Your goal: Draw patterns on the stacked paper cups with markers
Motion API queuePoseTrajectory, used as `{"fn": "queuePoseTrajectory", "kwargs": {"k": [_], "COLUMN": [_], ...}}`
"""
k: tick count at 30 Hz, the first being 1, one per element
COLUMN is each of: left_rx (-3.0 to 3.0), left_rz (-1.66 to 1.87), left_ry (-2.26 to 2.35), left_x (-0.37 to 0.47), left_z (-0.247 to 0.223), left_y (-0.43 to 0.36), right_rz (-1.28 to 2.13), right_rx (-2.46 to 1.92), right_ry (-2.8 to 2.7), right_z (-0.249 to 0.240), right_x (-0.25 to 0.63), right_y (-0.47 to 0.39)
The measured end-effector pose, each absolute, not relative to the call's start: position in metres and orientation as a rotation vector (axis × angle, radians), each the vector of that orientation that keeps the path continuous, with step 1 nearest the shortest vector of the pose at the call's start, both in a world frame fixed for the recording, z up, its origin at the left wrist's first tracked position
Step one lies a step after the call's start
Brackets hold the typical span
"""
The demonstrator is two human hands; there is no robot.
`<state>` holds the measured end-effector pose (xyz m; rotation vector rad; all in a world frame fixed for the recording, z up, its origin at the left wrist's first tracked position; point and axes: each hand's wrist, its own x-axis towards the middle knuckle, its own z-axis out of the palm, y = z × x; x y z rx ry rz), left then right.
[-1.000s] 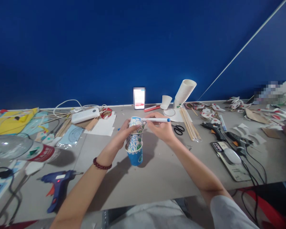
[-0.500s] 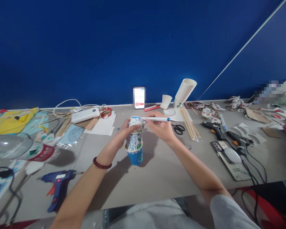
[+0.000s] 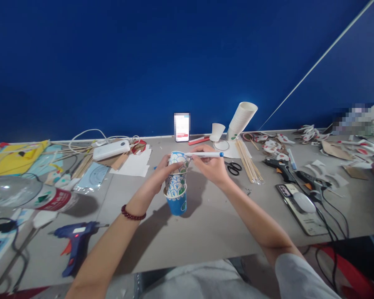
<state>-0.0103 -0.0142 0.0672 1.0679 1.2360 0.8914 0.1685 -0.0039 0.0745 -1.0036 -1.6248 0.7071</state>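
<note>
A stack of paper cups [image 3: 175, 185] stands in front of me, the upper ones white with a blue scale pattern and the lowest one blue. My left hand [image 3: 164, 171] is wrapped round the top of the stack from the left. In my right hand [image 3: 209, 166] is a white marker with a blue end [image 3: 210, 155], lying nearly level, its tip end at the upper right side of the top cup. Fingers hide part of the cup's surface there.
Behind stand a lit phone [image 3: 182, 128], a small white cup [image 3: 217, 132] and a leaning cup stack [image 3: 242, 120]. Scissors [image 3: 233, 168], wooden sticks [image 3: 249, 162] and black glue guns [image 3: 280, 169] lie right. Left are a bottle [image 3: 28, 194] and a blue glue gun [image 3: 77, 245].
</note>
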Motion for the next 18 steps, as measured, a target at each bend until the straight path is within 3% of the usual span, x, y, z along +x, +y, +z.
{"fn": "queuePoseTrajectory", "kwargs": {"k": [18], "left_rx": [1.059], "left_rz": [0.892], "left_ry": [1.242], "left_x": [-0.0116], "left_z": [0.0653], "left_y": [-0.0133], "right_rz": [0.762], "right_rx": [-0.997], "right_ry": [-1.574], "right_z": [0.0729], "right_x": [0.1679], "right_y": [-0.0038]}}
